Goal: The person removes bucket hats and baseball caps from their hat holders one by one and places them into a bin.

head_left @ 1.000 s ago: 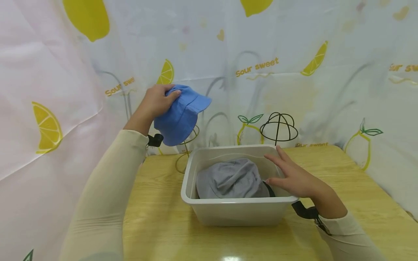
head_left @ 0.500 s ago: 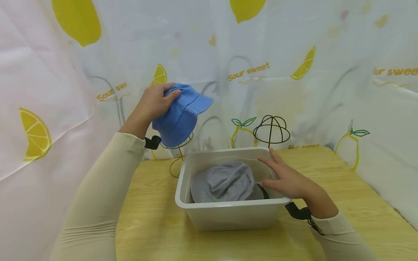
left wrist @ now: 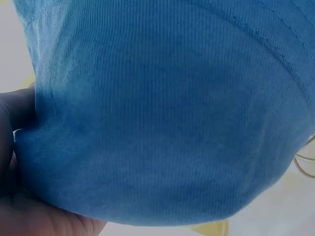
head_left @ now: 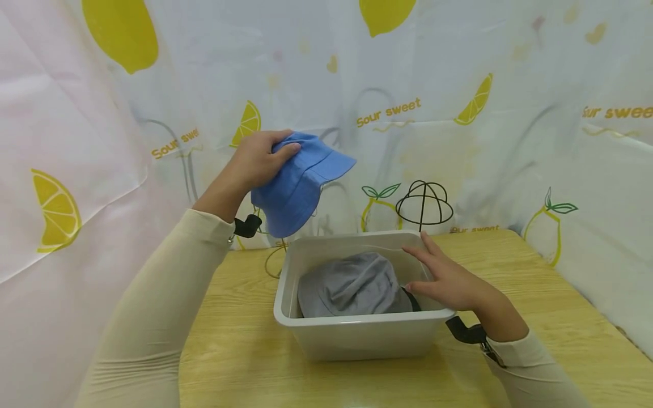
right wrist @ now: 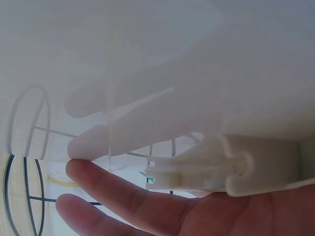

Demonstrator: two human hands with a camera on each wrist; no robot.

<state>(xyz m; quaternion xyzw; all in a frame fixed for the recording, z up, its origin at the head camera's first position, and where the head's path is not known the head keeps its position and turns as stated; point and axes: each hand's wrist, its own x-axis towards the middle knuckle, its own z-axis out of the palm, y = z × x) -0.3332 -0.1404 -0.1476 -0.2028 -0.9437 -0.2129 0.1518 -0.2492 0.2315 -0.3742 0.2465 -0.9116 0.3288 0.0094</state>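
Observation:
My left hand (head_left: 267,158) grips a blue bucket hat (head_left: 301,198) by its crown, thumb on the near side. The hat hangs tilted in the air, brim down, overlapping the gold wire hat stand (head_left: 267,262) behind it. In the left wrist view the blue cloth (left wrist: 162,113) fills most of the picture. My right hand (head_left: 454,280) lies at the right rim of a white plastic bin (head_left: 357,340), its fingers spread and straight, holding nothing. A crumpled grey hat (head_left: 352,286) lies inside the bin, a dark item (head_left: 412,299) partly hidden at its right.
A black wire hat stand (head_left: 424,204) rises behind the bin's right back corner. The wooden table (head_left: 229,340) extends around the bin. Behind it hangs a white lemon-print cloth (head_left: 306,68), which also covers the left side.
Over the last half second my left hand has carried the blue bucket hat to the right and slightly down. The right hand keeps its place at the bin; the head view shifted earlier.

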